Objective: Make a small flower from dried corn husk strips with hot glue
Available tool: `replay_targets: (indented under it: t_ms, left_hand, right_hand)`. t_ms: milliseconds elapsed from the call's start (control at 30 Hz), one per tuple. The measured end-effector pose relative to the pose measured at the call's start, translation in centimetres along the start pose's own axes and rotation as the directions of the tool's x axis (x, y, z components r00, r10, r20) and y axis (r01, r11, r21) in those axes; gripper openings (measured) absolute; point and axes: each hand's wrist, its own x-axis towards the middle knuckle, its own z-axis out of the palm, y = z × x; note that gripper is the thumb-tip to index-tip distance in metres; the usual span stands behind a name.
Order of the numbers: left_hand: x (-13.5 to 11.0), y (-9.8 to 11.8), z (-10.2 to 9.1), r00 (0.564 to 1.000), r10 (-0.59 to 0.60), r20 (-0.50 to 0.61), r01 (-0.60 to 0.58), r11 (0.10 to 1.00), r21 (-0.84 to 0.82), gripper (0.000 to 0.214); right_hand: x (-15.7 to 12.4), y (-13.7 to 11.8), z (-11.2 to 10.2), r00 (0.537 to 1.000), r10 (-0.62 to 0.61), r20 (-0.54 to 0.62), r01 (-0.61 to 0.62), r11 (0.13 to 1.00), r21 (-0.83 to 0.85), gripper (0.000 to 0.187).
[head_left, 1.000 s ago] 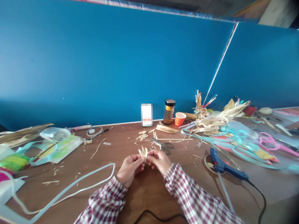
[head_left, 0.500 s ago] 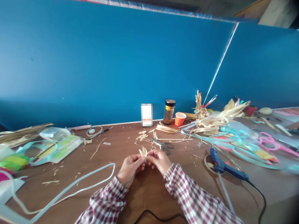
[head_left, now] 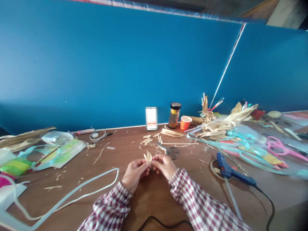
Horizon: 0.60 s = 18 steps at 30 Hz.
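Pale, dry petal-like pieces, which look like a small corn husk flower (head_left: 148,157), stand upright between my two hands. My left hand (head_left: 135,171) pinches the flower's base from the left with thumb and fingertips. From the right, my right hand (head_left: 164,165) pinches the same base, its fingertips nearly meeting those of the left. The lower end of the flower is hidden by the fingers. Just beyond my right hand lies a pair of dark-handled scissors (head_left: 171,150), with husk scraps (head_left: 146,140) scattered beside it.
A blue glue gun (head_left: 232,170) with a black cord lies at right, near pink scissors (head_left: 284,149) and turquoise ribbon (head_left: 255,158). A dark-lidded jar (head_left: 174,116), an orange paper cup (head_left: 185,123) and a husk pile (head_left: 216,126) stand behind. A white cable (head_left: 96,191) loops at left.
Almost nothing differs. Both hands keep their pinch on the corn husk flower, and its petals have shifted or turned very slightly.
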Motion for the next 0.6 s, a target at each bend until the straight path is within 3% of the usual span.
replay_targets:
  t_ms: [600]
  left_hand:
    - [-0.25, 0.35, 0.24, 1.000, 0.005, -0.021, -0.005, 1.000, 0.013, 0.025]
  right_hand:
    - [-0.11, -0.41, 0.18, 1.000, 0.010, -0.004, -0.010, 1.000, -0.002, 0.027]
